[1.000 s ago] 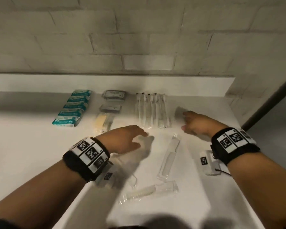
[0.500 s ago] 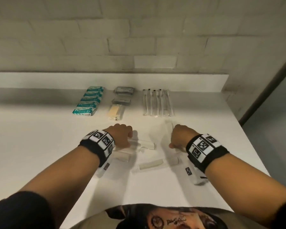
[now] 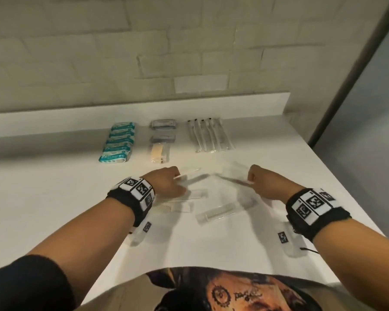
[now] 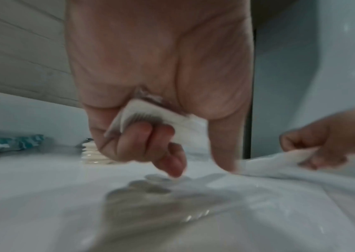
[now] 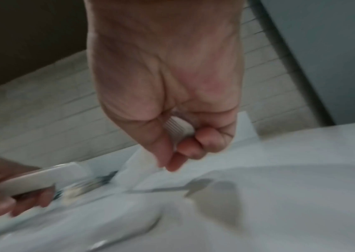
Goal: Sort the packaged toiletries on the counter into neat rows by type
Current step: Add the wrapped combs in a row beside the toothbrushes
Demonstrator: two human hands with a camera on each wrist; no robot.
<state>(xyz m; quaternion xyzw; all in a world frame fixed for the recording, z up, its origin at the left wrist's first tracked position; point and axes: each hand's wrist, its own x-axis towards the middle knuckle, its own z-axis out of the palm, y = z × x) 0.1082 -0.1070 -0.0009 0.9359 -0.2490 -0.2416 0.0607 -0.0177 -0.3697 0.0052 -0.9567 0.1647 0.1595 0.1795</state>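
Note:
My left hand (image 3: 174, 179) grips one end of a clear-wrapped white comb (image 3: 190, 173) and holds it just above the counter; the left wrist view shows the fingers (image 4: 148, 136) curled round the comb (image 4: 150, 116). My right hand (image 3: 254, 179) grips a second wrapped comb (image 3: 234, 179), its ribbed end (image 5: 177, 129) showing inside the curled fingers (image 5: 204, 141). The two held combs point toward each other between the hands. Three more wrapped combs (image 3: 220, 213) lie loose on the counter (image 3: 54, 198) below the hands.
Along the back stand a row of teal packets (image 3: 118, 142), a column of grey packets (image 3: 163, 125) with a cream one (image 3: 158, 152) in front, and a row of wrapped toothbrushes (image 3: 209, 135). The counter's right edge (image 3: 337, 185) drops off near my right wrist.
Both hands went from reaching open to closing on a wrapped comb each, and now hold them lifted off the counter. The head view has pulled back.

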